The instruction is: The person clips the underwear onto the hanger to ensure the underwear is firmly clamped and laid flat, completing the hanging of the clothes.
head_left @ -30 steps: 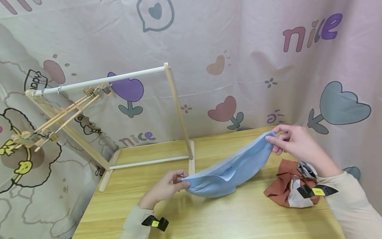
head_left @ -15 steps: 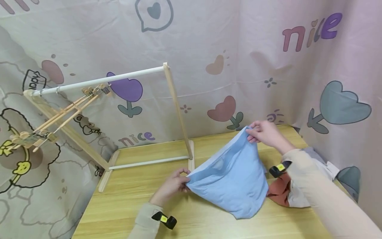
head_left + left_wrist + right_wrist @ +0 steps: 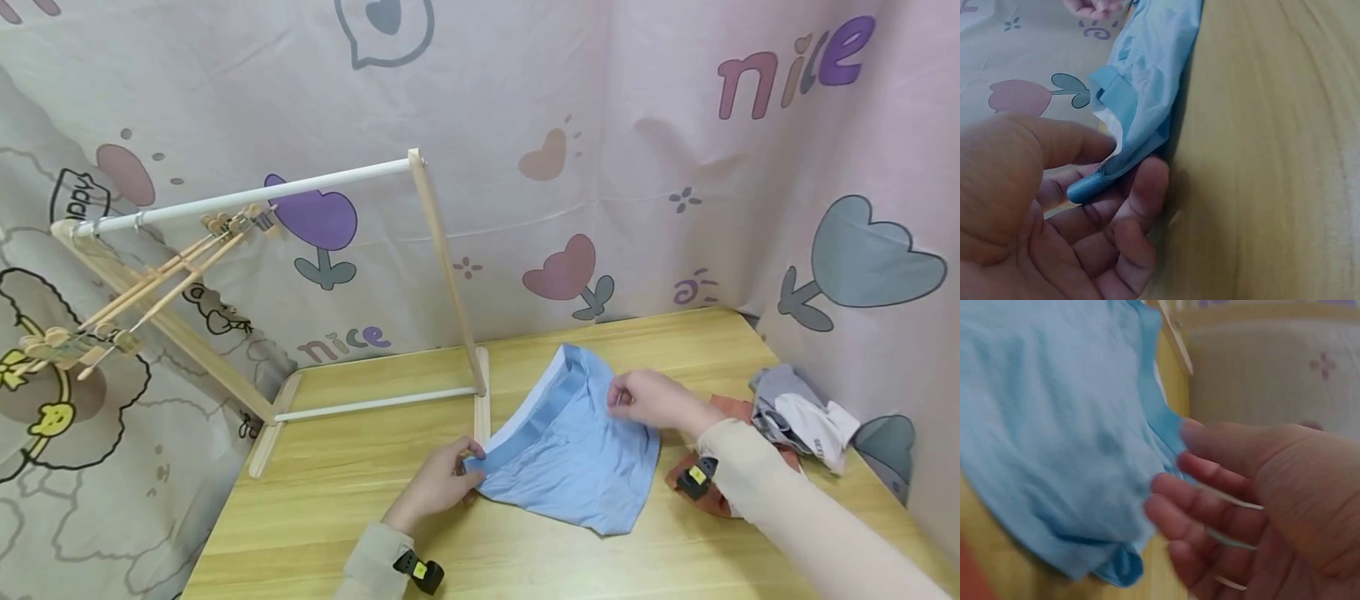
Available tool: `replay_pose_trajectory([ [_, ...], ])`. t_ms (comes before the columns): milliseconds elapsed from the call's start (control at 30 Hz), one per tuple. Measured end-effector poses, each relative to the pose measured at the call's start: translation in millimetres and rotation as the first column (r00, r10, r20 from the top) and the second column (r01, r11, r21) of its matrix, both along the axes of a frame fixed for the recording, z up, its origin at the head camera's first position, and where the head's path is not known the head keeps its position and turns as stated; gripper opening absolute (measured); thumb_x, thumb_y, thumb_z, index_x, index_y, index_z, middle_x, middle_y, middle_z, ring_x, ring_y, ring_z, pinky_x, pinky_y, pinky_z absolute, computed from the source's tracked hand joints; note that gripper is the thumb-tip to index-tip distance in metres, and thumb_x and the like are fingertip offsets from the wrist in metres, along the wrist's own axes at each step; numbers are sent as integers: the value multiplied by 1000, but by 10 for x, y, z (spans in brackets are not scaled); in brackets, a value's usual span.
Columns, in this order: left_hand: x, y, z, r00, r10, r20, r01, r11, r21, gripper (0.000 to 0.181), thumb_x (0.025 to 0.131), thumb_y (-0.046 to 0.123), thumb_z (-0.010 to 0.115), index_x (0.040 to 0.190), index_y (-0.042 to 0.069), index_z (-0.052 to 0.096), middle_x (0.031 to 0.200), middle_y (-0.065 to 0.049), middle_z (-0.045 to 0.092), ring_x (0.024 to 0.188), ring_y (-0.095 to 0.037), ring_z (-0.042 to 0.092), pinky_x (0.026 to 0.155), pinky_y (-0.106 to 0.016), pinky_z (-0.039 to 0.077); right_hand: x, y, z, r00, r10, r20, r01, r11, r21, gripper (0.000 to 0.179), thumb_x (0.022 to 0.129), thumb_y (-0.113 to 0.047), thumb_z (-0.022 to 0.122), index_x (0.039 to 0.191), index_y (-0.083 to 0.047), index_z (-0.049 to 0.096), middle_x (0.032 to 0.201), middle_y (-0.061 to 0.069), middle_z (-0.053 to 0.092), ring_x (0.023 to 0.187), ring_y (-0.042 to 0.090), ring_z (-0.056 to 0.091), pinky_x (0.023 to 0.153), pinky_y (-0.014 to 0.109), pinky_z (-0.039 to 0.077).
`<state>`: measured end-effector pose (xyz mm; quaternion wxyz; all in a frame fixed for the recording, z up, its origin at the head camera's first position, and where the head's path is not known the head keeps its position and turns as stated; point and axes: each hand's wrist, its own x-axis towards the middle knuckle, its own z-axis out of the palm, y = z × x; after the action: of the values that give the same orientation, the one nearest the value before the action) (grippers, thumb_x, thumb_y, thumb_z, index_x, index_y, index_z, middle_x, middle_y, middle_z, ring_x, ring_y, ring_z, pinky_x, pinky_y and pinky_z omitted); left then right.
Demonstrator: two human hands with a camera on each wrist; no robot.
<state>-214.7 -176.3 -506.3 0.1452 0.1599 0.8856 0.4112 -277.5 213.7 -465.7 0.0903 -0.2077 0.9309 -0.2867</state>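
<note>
Light-blue underpants (image 3: pixel 577 458) lie spread on the wooden table, their darker waistband (image 3: pixel 528 429) running diagonally on the left side. My left hand (image 3: pixel 438 487) pinches the waistband's near corner; in the left wrist view, the thumb lies over the underpants (image 3: pixel 1154 75) and fingers are bent beneath. Over the garment's right side hovers my right hand (image 3: pixel 652 400), holding nothing. Its fingers are loosely curled and blurred in the right wrist view, where the hand (image 3: pixel 1260 487) appears in front of the waistband's far end.
A wooden rack (image 3: pixel 442 250) with white rods stands at back left. From its top rod hangs a wooden hanger (image 3: pixel 172 275) with several clothespins. Rust-coloured cloth (image 3: pixel 731 407) and grey-and-white garments (image 3: pixel 802 412) lie at the right, partly behind my right sleeve. A printed curtain hangs behind.
The underpants came down from being stretched between both hands to lying on the table. My right hand let go of the waistband's far end and moved nearer. My left hand kept its hold.
</note>
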Motion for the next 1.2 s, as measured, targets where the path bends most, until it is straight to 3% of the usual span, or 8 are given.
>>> replay_pose_trajectory([
  [167,36,19,-20,997,10,-81,-15,998,-68,29,95,13,78,117,2,62,73,0,60,63,-12,59,58,-25,43,292,-29,-101,998,-6,55,0,994,111,24,83,-22,91,87,-15,68,72,-4,57,66,11,52,60,28,43],
  [300,41,38,-48,992,18,-129,-35,991,-130,13,91,12,80,92,10,67,73,4,52,66,-8,48,60,-24,40,369,-24,-218,999,-28,45,21,989,149,24,82,-19,91,80,-17,67,72,-6,58,68,12,53,62,29,44],
  [567,140,-57,50,996,-54,-65,50,997,-54,11,81,7,73,74,8,64,76,5,53,72,-6,48,66,-23,39,420,33,-277,996,77,43,-81,991,103,26,87,-11,83,70,-22,66,62,-13,52,59,4,48,58,22,41],
  [767,226,-172,169,994,-109,8,109,987,-121,16,89,16,76,74,12,72,87,2,60,81,-11,53,69,-26,43,403,127,-206,966,224,127,-214,973,-89,18,86,-6,81,74,-16,72,66,-13,59,60,-2,50,58,19,43],
  [867,214,-93,212,997,-77,-30,71,985,-159,23,94,26,79,75,15,74,78,4,61,72,-8,52,64,-25,43,342,215,-152,979,168,120,-158,984,-87,13,91,-10,80,81,-13,73,73,-9,63,66,2,53,61,21,45],
  [967,160,69,224,994,-25,-107,5,984,-179,23,96,29,79,79,15,73,71,7,58,65,-6,49,60,-24,41,246,305,-109,998,12,57,-13,1000,20,11,95,-16,79,88,-12,72,77,-5,64,68,8,53,63,26,45],
  [1067,87,258,198,984,-5,-176,-30,980,-196,20,95,27,79,83,13,72,69,7,56,62,-5,46,58,-24,40,137,340,-95,992,-124,34,119,986,117,11,97,-19,79,93,-10,73,79,-1,65,69,14,54,65,30,44],
  [1200,-13,496,134,972,25,-233,-82,968,-238,24,95,28,80,84,12,68,67,6,53,59,-7,45,56,-25,38,18,302,-125,983,-170,63,158,972,174,16,97,-24,79,91,-10,73,80,1,66,71,17,56,68,32,45],
])
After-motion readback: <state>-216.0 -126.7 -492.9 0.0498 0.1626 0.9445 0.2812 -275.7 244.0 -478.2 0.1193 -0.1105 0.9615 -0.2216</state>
